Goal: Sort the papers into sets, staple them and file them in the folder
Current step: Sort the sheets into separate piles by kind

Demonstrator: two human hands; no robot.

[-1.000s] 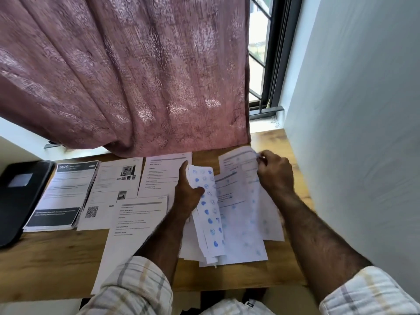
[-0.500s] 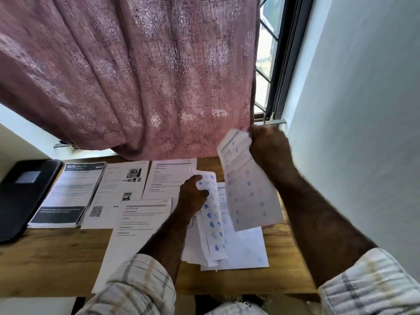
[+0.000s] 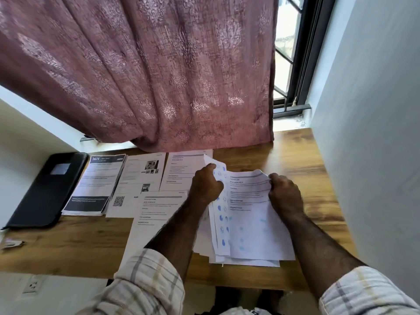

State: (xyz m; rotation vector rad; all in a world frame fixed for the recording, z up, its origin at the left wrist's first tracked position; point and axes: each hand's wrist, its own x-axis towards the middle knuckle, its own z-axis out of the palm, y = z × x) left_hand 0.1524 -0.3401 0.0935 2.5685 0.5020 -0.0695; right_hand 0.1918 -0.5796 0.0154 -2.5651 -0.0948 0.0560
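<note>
our right hand (image 3: 285, 194) has brought its text sheet (image 3: 248, 196) back down onto the unsorted stack (image 3: 247, 260) on the surface (image 3: 295, 155), fingers still pinching its corner; left hand (image 3: 205, 186) grasps dotted pages (image 3: 219, 210). sorting continues.

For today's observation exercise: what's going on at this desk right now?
A person is sorting papers on a wooden desk. The left hand holds up sheets with blue marks, while the right hand grips the top printed sheet of the unsorted pile. Several papers already lie in separate spots beside a closed black folder.
</note>
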